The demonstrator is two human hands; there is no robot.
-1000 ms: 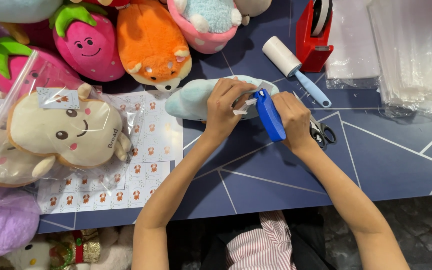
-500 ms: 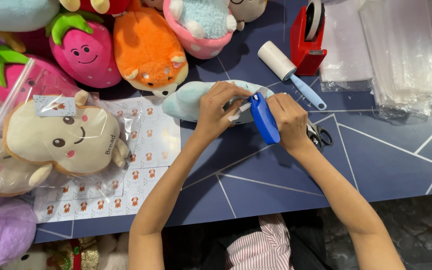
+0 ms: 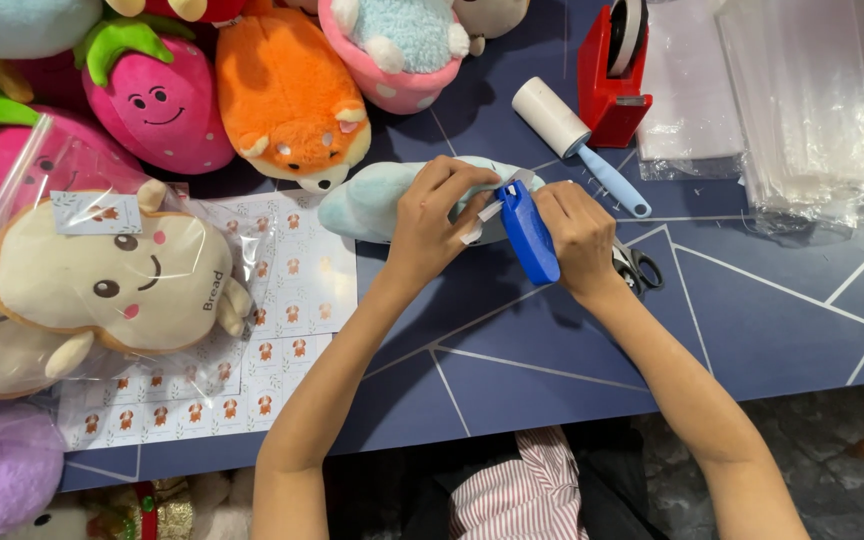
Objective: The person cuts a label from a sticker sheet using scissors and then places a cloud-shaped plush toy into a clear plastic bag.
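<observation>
Gripping a blue tagging tool (image 3: 529, 232), the right hand (image 3: 577, 235) is closed round its body, tip aimed at a pale teal plush (image 3: 367, 200) lying on the navy table (image 3: 752, 320). Left hand (image 3: 432, 220) rests on the plush w/ fingers pinching a small white tag (image 3: 480, 222) just beside the tool's tip. Scissors (image 3: 637, 268) lie right behind the right hand, partly hidden.

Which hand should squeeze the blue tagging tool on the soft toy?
Probably the right hand: it grips the blue tagging tool, while the left hand pins the white tag on the pale blue plush.
</observation>
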